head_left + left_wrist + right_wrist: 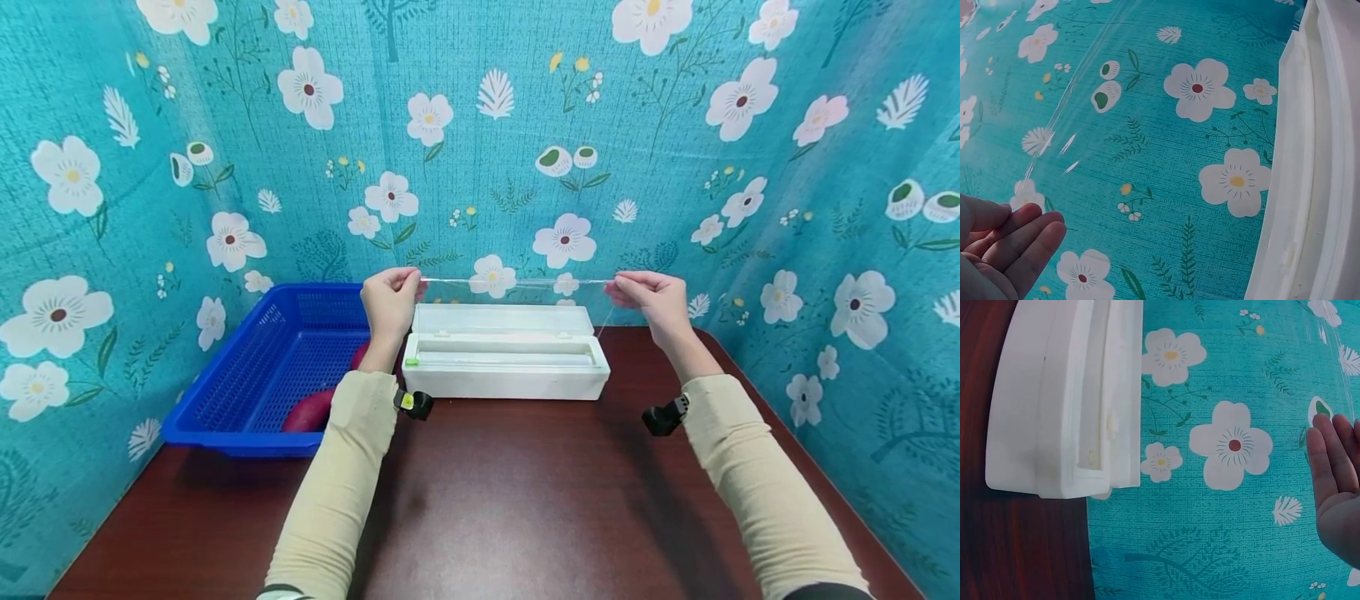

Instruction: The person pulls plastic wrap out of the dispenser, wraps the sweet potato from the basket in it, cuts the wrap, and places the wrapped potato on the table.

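A sheet of clear plastic wrap stretches between both hands, above a white cling film dispenser box with its lid raised. My left hand pinches the film's upper left corner between thumb and forefinger; in the left wrist view the other fingers lie beside it. At the upper right corner, my right hand pinches the film, though the right wrist view cuts off its thumb. Inside the dispenser lies the film roll. A small green piece shows at the box's left end.
Left of the dispenser stands a blue plastic basket holding dark red elongated items, partly hidden by the left arm. The dark brown table meets a teal flowered cloth behind and at the sides.
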The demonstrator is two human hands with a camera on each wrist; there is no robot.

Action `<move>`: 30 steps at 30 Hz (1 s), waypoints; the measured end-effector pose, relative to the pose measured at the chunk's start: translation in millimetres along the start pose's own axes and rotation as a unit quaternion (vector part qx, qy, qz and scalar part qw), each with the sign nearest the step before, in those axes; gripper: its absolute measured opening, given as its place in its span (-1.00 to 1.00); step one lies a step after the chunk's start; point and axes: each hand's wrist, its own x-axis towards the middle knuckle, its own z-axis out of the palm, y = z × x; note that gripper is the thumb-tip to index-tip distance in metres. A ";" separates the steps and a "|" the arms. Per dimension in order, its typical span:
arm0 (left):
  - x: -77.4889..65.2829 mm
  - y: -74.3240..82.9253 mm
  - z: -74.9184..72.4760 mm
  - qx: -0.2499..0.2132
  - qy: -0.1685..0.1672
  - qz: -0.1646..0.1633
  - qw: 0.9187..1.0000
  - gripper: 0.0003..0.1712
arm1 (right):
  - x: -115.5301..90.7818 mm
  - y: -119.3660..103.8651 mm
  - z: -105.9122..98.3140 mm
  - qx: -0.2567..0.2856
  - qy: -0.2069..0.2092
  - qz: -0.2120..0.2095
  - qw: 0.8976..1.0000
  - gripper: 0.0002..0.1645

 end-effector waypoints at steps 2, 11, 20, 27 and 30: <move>-3.9 10.1 -2.1 0.003 -0.002 0.001 1.000 -0.80 | -0.1 -1.7 -0.3 0.001 0.000 -0.004 1.000 -0.83; -8.5 18.8 -8.1 -0.008 -0.004 0.007 1.000 -0.79 | -3.1 -10.9 1.5 0.007 -0.007 -0.014 1.000 -0.82; 37.1 -67.8 5.4 -0.081 -0.009 0.016 0.997 -0.79 | -3.4 -17.3 1.6 0.010 -0.004 -0.029 1.000 -0.82; 96.7 -180.8 30.9 -0.074 0.005 0.088 0.993 -0.65 | -2.9 -21.9 1.4 0.014 -0.009 -0.036 0.999 -0.81; 71.3 -119.6 19.9 -0.078 -0.010 0.058 0.995 -0.70 | -2.1 -23.4 0.1 0.015 -0.011 -0.041 0.999 -0.81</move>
